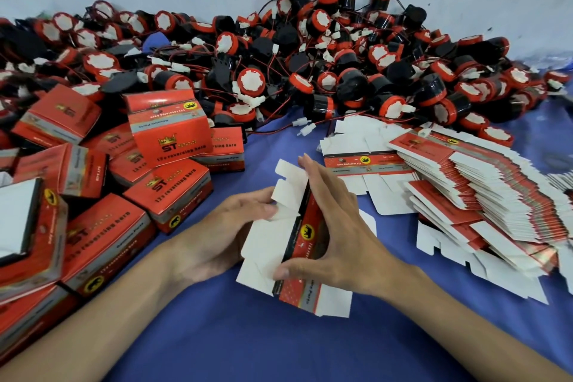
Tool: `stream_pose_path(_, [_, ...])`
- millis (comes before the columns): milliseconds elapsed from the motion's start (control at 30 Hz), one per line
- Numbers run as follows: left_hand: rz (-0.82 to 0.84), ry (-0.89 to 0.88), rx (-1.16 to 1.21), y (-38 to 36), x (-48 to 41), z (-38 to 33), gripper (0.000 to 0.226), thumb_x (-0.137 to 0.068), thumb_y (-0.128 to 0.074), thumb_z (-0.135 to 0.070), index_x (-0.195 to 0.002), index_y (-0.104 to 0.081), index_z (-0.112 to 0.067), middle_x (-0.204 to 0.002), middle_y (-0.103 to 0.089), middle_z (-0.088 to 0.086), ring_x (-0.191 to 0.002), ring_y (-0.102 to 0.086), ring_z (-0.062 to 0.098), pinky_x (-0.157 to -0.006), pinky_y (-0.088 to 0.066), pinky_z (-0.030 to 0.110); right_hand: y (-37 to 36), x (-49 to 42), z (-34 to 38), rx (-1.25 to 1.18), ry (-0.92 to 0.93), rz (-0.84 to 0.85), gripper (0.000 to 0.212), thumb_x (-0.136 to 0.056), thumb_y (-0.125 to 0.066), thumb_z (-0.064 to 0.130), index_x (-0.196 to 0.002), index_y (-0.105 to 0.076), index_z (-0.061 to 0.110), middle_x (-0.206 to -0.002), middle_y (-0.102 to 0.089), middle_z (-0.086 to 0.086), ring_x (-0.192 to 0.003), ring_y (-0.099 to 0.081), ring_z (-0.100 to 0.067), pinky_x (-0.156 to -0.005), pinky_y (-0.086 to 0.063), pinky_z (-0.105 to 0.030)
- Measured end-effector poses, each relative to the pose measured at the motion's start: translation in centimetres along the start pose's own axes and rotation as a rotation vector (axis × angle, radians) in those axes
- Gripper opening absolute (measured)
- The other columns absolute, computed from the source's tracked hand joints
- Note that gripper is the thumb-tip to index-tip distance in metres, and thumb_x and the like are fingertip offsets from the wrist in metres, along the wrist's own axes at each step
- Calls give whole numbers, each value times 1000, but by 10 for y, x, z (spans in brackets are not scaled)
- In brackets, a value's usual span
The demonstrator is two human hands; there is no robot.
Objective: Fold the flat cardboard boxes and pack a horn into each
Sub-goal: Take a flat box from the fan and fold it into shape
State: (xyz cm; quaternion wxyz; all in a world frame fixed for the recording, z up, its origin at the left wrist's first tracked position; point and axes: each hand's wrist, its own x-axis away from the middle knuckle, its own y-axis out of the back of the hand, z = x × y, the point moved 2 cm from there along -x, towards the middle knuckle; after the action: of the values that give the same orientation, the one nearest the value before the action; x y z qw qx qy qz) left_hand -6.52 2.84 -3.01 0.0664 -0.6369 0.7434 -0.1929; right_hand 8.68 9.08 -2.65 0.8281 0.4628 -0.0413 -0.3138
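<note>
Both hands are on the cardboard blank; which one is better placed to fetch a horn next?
Right, probably. The right hand lies nearer the horn pile, with open blue cloth between them; packed boxes stand between the left hand and that pile.

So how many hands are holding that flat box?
2. The left hand holds the flat box by its white flaps; the right hand pinches its red printed side. No others seem hidden.

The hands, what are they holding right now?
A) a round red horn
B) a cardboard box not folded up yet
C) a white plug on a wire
B: the left hand and right hand both grip a half-folded cardboard box, its white flaps sticking out.
</note>
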Motion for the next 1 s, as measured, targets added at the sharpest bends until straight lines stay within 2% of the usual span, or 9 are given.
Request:
stream_pose_path(133, [108,35,-24,8,1,2,44,-78,-63,-10,-121,-65,-21,-115,-68,13,-99,-68,28,-81,-56,36,0,1,2,-18,36,6,120,-58,-69,68,-147,6,39,-140,9,44,-136,2,11,-117,-16,-34])
stream_pose_path(267, [159,32,3,7,2,1,44,-78,-64,-13,-122,-65,-22,-116,-68,11,-102,-66,28,-87,-53,42,4,3,3,-98,111,-78,118,-60,-73,63,-152,-10,24,-154,-15,17,-143,-13,-5,-115,-24,-44])
stream_pose_path(467, [25,-187,-425,-8,0,1,29,-85,-67,-14,-112,-69,-26,-106,-72,8,-95,-69,26,-76,-55,49,12,3,1,-62,187,-187,96,-68,-64,61,-146,-20,26,-142,-29,22,-133,-23,8,-113,-21,-26])
stream_pose_path(533, [1,-276,-475,-8,1,-5,30,-88,-65,-4,-114,-68,-19,-106,-72,5,-98,-69,21,-76,-56,37,20,3,4,-43,239,-264,85,-71,-64,57,-142,-31,22,-137,-36,21,-128,-33,5,-109,-28,-29])
stream_pose_path(633, [-108,-417,-684,-5,3,-12,30,-88,-61,9,-108,-69,-13,-98,-74,-2,-89,-69,8,-70,-52,20,32,4,12,4,341,-350,72,-74,-67,50,-132,-47,13,-129,-54,4,-118,-53,-12,-98,-44,-41])
stream_pose_path(733, [-278,-558,-827,-4,4,-14,41,-83,-58,17,-91,-70,-22,-77,-71,-10,-71,-63,-4,-60,-46,15,38,5,19,112,390,-324,71,-75,-67,52,-130,-53,9,-127,-60,-2,-113,-61,-17,-95,-49,-34])
stream_pose_path(867, [-537,-628,-743,2,2,-14,40,-74,-68,17,-87,-71,-21,-83,-74,-2,-72,-70,15,-62,-56,26,43,3,21,254,366,-335,70,-74,-65,56,-125,-59,9,-117,-67,1,-96,-67,-19,-78,-54,-31])
stream_pose_path(933, [-609,-573,-607,6,-2,-14,32,-73,-72,9,-84,-71,-21,-79,-74,-3,-65,-70,12,-57,-54,21,43,3,19,251,383,-361,68,-73,-67,52,-124,-59,8,-114,-68,0,-90,-68,-21,-70,-56,-36])
stream_pose_path(1000, [-600,-548,-484,9,-3,-11,19,-74,-78,-12,-88,-70,-22,-86,-75,-6,-68,-70,9,-58,-54,21,43,3,15,235,417,-415,68,-73,-70,45,-127,-56,7,-117,-66,-2,-95,-67,-19,-75,-57,-35])
